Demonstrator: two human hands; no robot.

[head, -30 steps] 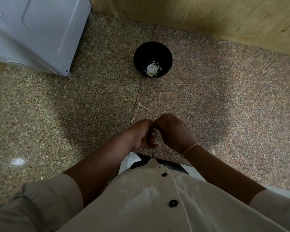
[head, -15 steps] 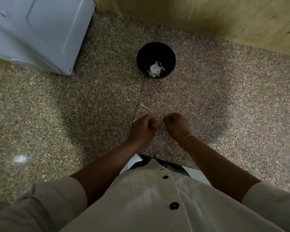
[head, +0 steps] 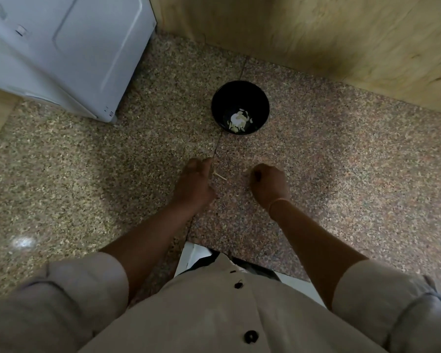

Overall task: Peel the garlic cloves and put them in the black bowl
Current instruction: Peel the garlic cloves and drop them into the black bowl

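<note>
head view, looking down at a speckled stone floor (head: 354,161).
bowl (head: 223,98): black, upright on the floor across a floor joint, far of both hands and well apart from them.
cloves (head: 238,119): a small pale heap lying in the bottom of the bowl.
left hand (head: 196,184): low over the floor, left of the joint, fingers bent forward and blurred. i cannot tell how far they close or whether they hold anything.
right hand (head: 267,183): level with the left hand and apart from it, fingers curled in to the palm like a loose fist. i cannot tell what, if anything, is inside. a thin band (head: 278,201) circles its wrist.
stem (head: 220,176): a short pale sliver on the floor between the hands, just beside the left one.
appliance (head: 61,47): white, far left.
wall (head: 316,34): wood panel, far side.
shirt (head: 214,314): pale, dark buttons, sleeves rolled, at the near edge.
white edge (head: 189,256): just past the shirt; i cannot tell what it is.
</note>
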